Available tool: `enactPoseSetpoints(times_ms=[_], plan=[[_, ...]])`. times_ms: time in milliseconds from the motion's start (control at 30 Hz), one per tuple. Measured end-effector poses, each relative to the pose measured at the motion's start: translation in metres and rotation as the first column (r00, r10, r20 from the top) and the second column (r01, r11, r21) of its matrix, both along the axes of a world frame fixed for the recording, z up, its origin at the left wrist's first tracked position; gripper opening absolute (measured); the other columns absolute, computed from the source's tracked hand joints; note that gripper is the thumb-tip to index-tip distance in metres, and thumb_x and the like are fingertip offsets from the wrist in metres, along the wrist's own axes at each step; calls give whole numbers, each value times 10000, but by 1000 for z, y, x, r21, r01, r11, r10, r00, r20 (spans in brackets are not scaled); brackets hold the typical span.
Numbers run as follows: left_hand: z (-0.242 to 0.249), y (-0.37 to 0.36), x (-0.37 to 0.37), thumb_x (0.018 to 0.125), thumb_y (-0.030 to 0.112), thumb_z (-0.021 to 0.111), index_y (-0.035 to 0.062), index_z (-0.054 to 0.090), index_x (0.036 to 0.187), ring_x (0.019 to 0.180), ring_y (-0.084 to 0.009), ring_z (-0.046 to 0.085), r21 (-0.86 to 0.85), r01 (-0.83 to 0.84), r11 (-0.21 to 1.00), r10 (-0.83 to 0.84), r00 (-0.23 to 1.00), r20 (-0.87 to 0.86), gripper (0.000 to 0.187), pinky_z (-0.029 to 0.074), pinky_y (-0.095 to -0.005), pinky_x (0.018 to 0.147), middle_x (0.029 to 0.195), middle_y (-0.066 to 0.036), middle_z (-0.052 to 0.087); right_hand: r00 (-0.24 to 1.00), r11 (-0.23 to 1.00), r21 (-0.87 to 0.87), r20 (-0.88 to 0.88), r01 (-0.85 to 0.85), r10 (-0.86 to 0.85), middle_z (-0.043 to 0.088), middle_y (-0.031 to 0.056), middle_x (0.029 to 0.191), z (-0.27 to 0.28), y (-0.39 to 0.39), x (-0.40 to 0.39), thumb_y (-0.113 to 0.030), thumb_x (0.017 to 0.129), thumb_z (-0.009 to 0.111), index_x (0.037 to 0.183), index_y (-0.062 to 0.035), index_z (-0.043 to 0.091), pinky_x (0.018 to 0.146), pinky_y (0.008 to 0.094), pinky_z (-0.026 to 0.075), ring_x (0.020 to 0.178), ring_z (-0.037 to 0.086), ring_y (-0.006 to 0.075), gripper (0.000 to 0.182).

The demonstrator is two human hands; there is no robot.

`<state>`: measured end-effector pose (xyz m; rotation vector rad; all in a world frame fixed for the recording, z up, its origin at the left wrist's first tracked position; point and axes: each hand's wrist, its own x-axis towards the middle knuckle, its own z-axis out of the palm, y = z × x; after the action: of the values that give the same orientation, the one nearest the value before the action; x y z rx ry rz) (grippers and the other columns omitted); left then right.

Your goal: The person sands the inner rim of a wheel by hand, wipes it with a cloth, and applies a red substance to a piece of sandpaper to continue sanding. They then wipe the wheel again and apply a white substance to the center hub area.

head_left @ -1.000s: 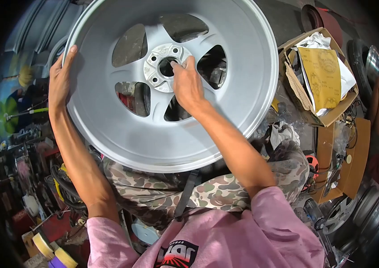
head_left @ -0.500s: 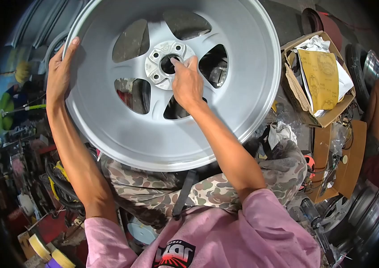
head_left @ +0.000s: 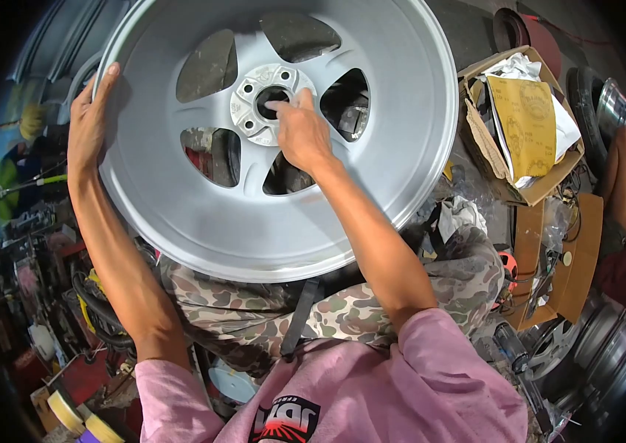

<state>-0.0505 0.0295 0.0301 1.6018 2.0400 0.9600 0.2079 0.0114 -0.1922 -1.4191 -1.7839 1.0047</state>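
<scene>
- Head view looks down on a silver alloy wheel (head_left: 276, 214) that we prop on edge against our camouflage-trousered lap (head_left: 342, 310), its inner barrel facing us.
- Our left hand (head_left: 90, 122) is flat and open along the wheel's left rim, fingers spread up over the lip.
- Our right hand (head_left: 299, 133) reaches into the barrel, fingers loosely curled and fingertips touching the edge of the centre bore in the hub (head_left: 268, 103); it grips nothing that we can see.
- We see five spokes around the hub, with dark openings between them showing clutter behind the wheel.
- To our right sits an open cardboard box (head_left: 541, 188) holding yellow sandpaper sheets (head_left: 527, 122) and white rags.
- Beyond it stand a tyre and another bright rim (head_left: 614, 107); a second person's arm (head_left: 623, 184) shows at the right edge.
- Lower right, another wheel (head_left: 593, 354) lies on the cluttered floor beside flattened cardboard (head_left: 586, 258).
- To our left the workshop is crowded with tools and hoses, and rolls of masking tape (head_left: 69, 413) lie near our pink sleeve.
</scene>
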Motion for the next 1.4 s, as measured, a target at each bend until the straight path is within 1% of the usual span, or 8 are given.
enactPoseSetpoints(times_ms=[133, 200, 567, 733, 900, 1033, 1133, 1400], plan=[[0, 1, -6, 961, 531, 696, -29, 671, 1316, 1071, -143, 573, -20, 39, 999, -39, 999, -7, 664, 419, -250, 982, 1114, -74, 641, 986, 986, -3, -38, 165, -165, 497, 191, 1225, -1, -5, -12, 4, 882, 632, 1297, -80, 683, 887, 490, 549, 1032, 660, 396, 427], [-1, 1, -2, 970, 502, 698, -20, 679, 1308, 1057, -125, 570, 10, -4, 1000, 4, 1000, -13, 622, 420, -241, 965, 1098, -55, 644, 977, 974, 68, -37, 214, -212, 520, 186, 1153, -5, -7, -22, -13, 904, 602, 1265, -108, 708, 831, 495, 545, 903, 670, 398, 389], [1, -1, 1, 973, 495, 695, -8, 686, 1305, 1035, -125, 590, 5, -15, 1000, 15, 1000, -26, 603, 445, -248, 944, 1085, -53, 657, 994, 994, 41, 62, -97, 94, 528, 193, 1163, 2, 7, 5, -20, 910, 597, 1254, -148, 721, 825, 506, 548, 901, 679, 407, 388], [1, 0, -6, 973, 500, 694, -1, 694, 1294, 1014, -111, 581, -32, -1, 999, 0, 1000, -23, 595, 442, -232, 919, 1066, -40, 652, 998, 995, 93, 61, 17, -23, 538, 182, 1180, 3, 6, 4, -19, 912, 578, 1248, -152, 723, 835, 502, 553, 904, 682, 407, 389], [0, 0, -4, 972, 508, 692, -8, 694, 1288, 1002, -108, 576, 8, 22, 1000, -22, 999, -35, 605, 435, -227, 917, 1057, -34, 648, 968, 978, 50, 159, -204, 193, 541, 186, 1198, 5, 8, 9, 4, 877, 597, 1269, -151, 710, 835, 508, 562, 902, 686, 404, 437], [1, 0, 1, 976, 499, 690, -11, 695, 1283, 1009, -106, 574, -8, 12, 1000, -12, 999, -32, 595, 432, -226, 922, 1059, -35, 647, 981, 983, 117, 150, -144, 125, 542, 177, 1189, 1, 6, 14, 13, 867, 597, 1274, -123, 696, 817, 505, 565, 881, 692, 397, 440], [2, -1, 0, 978, 492, 692, -10, 696, 1283, 987, -105, 581, 24, 11, 1000, -9, 998, -63, 588, 439, -224, 908, 1040, -36, 650, 992, 989, 130, 94, 72, -85, 541, 174, 1174, -1, 2, -7, 23, 851, 606, 1275, -95, 684, 794, 501, 568, 875, 696, 386, 447], [1, 0, -1, 966, 493, 706, -15, 699, 1272, 936, -106, 603, 6, 10, 1000, -10, 1000, -10, 593, 467, -221, 849, 1010, -43, 658, 944, 943, 331, 295, 46, -149, 573, 142, 1125, 8, 9, -23, -41, 837, 673, 933, 6, 714, 792, 436, 589, 987, 654, 331, 114]])
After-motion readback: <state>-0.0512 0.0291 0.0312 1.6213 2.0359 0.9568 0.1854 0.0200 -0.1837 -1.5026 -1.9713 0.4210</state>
